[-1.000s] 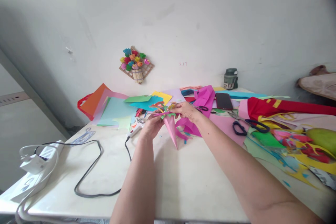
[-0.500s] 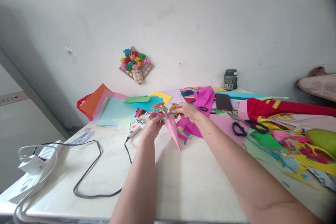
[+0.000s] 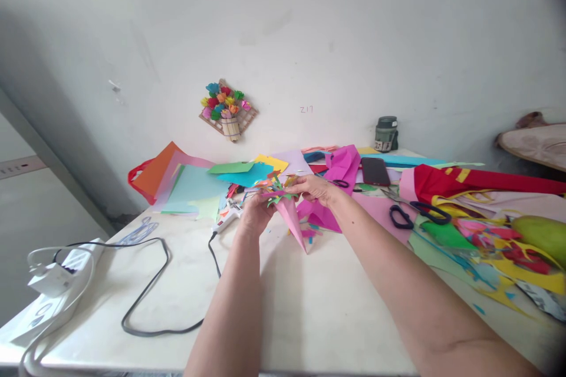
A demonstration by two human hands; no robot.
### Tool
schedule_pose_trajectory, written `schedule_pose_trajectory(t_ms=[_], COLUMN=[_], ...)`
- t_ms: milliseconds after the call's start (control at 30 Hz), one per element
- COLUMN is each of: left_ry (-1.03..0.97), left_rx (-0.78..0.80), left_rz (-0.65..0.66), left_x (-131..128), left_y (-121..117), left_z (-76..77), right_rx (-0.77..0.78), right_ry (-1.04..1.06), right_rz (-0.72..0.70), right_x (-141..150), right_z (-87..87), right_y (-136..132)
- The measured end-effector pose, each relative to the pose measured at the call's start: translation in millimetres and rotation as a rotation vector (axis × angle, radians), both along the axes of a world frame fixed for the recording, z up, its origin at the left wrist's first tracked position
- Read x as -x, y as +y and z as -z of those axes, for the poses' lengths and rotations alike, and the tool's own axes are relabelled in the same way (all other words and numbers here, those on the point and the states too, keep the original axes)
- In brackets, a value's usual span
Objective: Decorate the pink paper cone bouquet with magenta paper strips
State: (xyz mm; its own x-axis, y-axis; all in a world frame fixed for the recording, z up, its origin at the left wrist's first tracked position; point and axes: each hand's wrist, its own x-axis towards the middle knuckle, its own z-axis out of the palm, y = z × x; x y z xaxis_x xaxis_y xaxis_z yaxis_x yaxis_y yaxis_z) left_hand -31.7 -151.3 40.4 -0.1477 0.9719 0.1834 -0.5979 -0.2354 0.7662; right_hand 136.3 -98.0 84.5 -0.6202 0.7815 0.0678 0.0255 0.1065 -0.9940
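One power strip, lower left; one glue gun, left of centre; two hands, left and right, close together, both gripping one pink paper cone, frame centre, point down; one phone, right of centre.

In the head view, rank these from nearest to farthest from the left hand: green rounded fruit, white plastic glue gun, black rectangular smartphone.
From the left hand:
1. White plastic glue gun, just to its left.
2. Black rectangular smartphone, to the right, towards the wall.
3. Green rounded fruit, at the far right.
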Motion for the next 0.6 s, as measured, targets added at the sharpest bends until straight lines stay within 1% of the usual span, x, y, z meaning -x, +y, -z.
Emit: schedule_pose_trajectory(t_ms=[67,133,267,333,433,600], left_ry=[-0.032,-0.038,0.016,0.022,0.021,-0.032], left_rx=[0.009,0.004,-0.098,-0.13,-0.136,-0.111], left_rz=[0.016,0.061,0.152,0.153,0.142,0.126], left_x=[0.8,2.8,7.5,8.6,8.1,5.6], left_y=[-0.7,-0.5,1.7,3.0,4.0,1.8], left_z=[-0.6,0.4,6.1,8.9,10.7,8.5], right_rx=[0.009,0.009,0.011,0.022,0.038,0.037], right_ry=[0.013,0.011,0.009,0.022,0.033,0.031], right_rz=[0.009,0.017,0.017,0.01,0.013,0.012], right_x=[0.1,0.3,0.3,0.0,-0.8,-1.2], right_z=[-1.6,-3.0,-3.8,-3.0,-1.3,-0.2], right_y=[-1.7,-2.8,-2.3,-0.8,1.6,3.1])
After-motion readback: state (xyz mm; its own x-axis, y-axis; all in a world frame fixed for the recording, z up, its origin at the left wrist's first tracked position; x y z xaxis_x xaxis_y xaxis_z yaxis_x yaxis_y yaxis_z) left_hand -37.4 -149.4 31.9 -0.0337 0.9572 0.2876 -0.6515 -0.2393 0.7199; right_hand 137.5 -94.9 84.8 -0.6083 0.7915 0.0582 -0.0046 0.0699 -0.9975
